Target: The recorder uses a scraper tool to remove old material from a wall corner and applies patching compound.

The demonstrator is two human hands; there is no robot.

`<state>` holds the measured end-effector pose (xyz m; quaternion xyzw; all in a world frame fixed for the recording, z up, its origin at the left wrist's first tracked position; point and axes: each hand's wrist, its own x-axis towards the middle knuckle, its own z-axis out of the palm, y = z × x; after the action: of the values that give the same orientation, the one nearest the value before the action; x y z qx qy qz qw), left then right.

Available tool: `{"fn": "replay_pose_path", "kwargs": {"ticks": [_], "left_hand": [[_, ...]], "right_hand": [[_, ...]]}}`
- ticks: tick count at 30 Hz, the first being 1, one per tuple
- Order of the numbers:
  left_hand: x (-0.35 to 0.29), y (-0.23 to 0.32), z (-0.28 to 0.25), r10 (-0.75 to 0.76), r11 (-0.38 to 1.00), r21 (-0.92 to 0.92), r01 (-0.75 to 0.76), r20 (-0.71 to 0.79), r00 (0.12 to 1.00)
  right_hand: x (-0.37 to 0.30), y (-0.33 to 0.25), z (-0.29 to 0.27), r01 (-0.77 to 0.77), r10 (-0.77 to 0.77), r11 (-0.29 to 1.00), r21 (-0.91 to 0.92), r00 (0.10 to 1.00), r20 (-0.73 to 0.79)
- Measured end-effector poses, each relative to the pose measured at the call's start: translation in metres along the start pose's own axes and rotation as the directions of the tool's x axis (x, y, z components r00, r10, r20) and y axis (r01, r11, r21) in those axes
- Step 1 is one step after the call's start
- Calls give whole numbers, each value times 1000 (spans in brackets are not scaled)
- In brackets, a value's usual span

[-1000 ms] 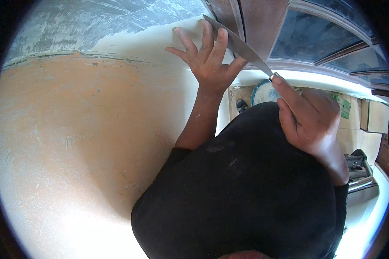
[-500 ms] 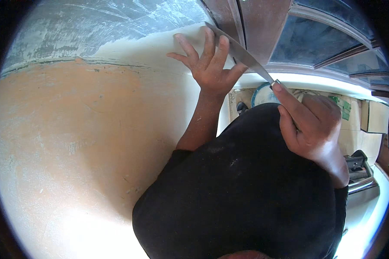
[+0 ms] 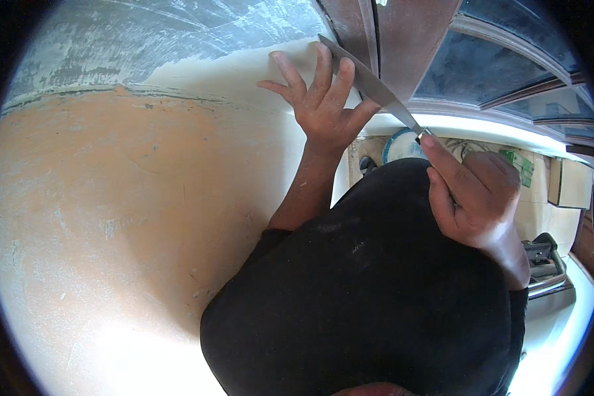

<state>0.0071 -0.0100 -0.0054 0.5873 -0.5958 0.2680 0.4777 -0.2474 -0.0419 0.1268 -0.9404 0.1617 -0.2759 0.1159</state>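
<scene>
R hand (image 3: 475, 191) closed round the (mostly hidden) handle of a long, flat-bladed tool (image 3: 387, 96), index finger extended twd blade. L hand (image 3: 327, 109) open, fingers spread, w/ index & thumb tips at blade's edge; firmness of contact can't be told. Blade lies diag. btwn L hand & brown woodwork (image 3: 412, 43), tip nr pale wall coat (image 3: 211, 74).

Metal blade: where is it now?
In the head view, the blade is above centre, slightly right, slanting from the right hand up past the left hand.
</scene>
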Motion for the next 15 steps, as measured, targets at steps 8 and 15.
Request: {"fn": "replay_pose_path", "kwargs": {"ticks": [8,15], "left_hand": [[2,0,-3,-8,1000,-20,8,4,1000],[5,3,-6,4,1000,-6,-4,38,999]], "right_hand": [[0,-2,3,-40,41,998,42,999,-22],[0,4,8,3,0,1000,26,995,-97]]}}
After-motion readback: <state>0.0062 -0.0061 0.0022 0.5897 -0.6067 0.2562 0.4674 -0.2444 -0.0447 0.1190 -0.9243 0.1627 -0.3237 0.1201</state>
